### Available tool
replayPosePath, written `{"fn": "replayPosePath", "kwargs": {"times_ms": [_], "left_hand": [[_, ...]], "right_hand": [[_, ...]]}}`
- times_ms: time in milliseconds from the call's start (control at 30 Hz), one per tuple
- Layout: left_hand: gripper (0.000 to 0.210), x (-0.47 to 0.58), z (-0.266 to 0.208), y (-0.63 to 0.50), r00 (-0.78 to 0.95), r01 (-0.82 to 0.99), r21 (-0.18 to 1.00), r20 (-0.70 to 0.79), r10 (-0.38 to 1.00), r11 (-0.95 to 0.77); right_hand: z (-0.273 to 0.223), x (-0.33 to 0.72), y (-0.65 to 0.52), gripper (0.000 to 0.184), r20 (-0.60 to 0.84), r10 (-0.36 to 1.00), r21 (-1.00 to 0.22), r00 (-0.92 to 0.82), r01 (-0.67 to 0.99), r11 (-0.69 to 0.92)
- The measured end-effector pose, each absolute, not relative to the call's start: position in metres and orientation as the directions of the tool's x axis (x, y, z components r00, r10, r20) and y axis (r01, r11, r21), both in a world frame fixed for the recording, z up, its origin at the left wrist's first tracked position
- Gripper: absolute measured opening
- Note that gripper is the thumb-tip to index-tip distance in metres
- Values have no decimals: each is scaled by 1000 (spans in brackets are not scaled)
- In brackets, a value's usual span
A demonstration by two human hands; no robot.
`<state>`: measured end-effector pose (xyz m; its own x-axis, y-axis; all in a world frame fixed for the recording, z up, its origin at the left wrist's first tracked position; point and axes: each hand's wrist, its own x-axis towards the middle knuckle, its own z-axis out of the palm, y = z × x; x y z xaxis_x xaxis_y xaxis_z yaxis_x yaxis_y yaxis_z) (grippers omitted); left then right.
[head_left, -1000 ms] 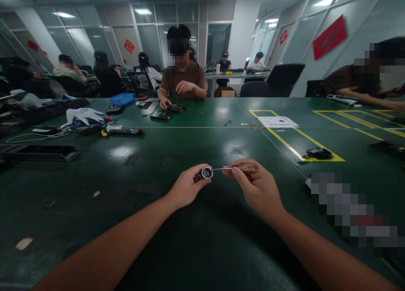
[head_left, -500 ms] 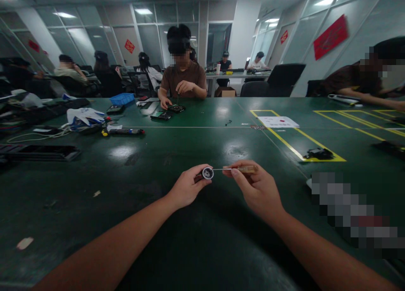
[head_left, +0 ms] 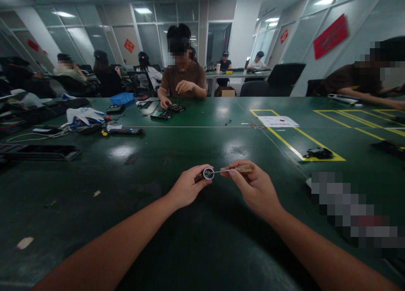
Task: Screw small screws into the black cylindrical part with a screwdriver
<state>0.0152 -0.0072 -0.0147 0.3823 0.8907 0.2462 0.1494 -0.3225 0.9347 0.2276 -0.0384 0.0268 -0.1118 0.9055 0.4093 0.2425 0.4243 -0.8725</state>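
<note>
My left hand (head_left: pixel 188 185) is closed round a small dark cylinder (head_left: pixel 208 173) with a silvery rim, its open end turned toward me and a little to the right. Some small parts show inside the rim, too small to name. In my right hand (head_left: pixel 257 185) is a screwdriver (head_left: pixel 244 169) with a brownish, see-through handle, held between thumb and fingers. Its thin metal shaft points left, and the tip reaches into the cylinder's open end. Both hands are above the green table (head_left: pixel 177 248).
Across the table a person (head_left: pixel 183 77) handles dark devices (head_left: pixel 161 114). At left lie white-and-blue gloves (head_left: pixel 84 115), a pen-like tool (head_left: pixel 125 131), a blue basket (head_left: pixel 122 98) and a long black tray (head_left: pixel 41 152). On the right are a paper sheet (head_left: pixel 278 121) and a black part (head_left: pixel 318 153) by yellow tape.
My right hand has shifted slightly left, and the screwdriver's tip has gone from the cylinder's rim further into its opening. The cylinder has turned a little; my left hand stays in place.
</note>
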Motion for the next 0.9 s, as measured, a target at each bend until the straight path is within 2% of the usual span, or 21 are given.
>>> {"fn": "replayPosePath", "kwargs": {"times_ms": [367,700,900], "left_hand": [[38,15,-15,-7,368,137,945,230,901,-298],[38,17,-13,-8,365,117,953,221,904,-280],[38,16,-15,-7,360,137,945,233,903,-298]], "right_hand": [[26,229,-41,14,410,904,-838,-121,341,426],[35,230,-49,14,529,834,-622,-158,596,508],[36,230,-49,14,536,829,-615,-157,600,511]]}}
